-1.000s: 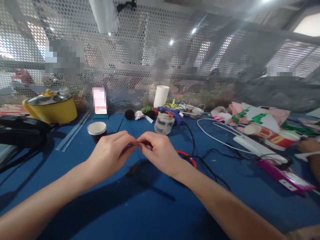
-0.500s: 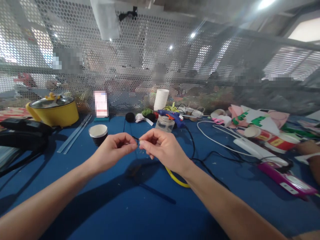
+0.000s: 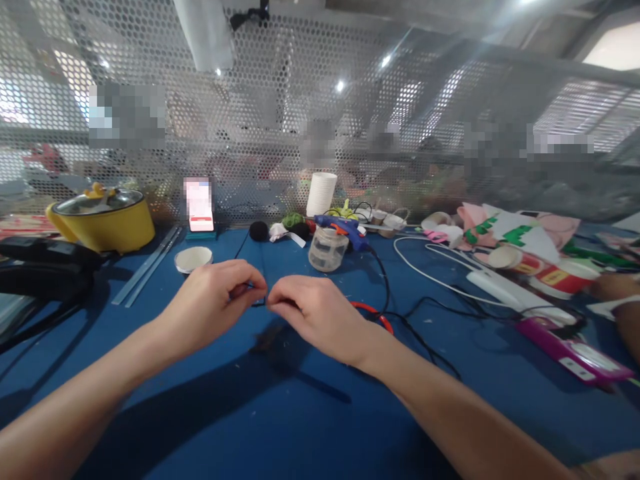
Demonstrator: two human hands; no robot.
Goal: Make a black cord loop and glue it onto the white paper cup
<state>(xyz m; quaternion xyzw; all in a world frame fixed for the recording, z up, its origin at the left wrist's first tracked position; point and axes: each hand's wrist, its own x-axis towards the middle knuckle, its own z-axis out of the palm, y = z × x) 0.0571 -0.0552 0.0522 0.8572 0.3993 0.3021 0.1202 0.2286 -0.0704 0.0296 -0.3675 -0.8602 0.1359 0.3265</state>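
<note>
My left hand (image 3: 215, 300) is closed in a pinch, its fingertips pressed together over the blue table. Close beside it, my right hand (image 3: 317, 310) pinches too, with the fingers bent downward. A short stretch of thin black yarn (image 3: 258, 305) shows between the two hands; its ends are hidden by the fingers. Behind the left hand stands a paper cup (image 3: 194, 257) with a white inside, its lower part covered. A black yarn ball (image 3: 259, 231) lies farther back, and a thin dark strand runs from near it toward my hands.
Behind my hands stand a clear jar (image 3: 327, 250), a blue glue gun (image 3: 345, 229) and a white ribbed roll (image 3: 321, 193). A yellow pot (image 3: 107, 223) and clear strips (image 3: 147, 267) are left. Cables, a purple power strip (image 3: 573, 350) and another person's hand (image 3: 627, 320) are right.
Both hands have turned, knuckles more upward, and moved slightly down and left. The yellow curve by my right wrist no longer shows; a red curve now shows there.
</note>
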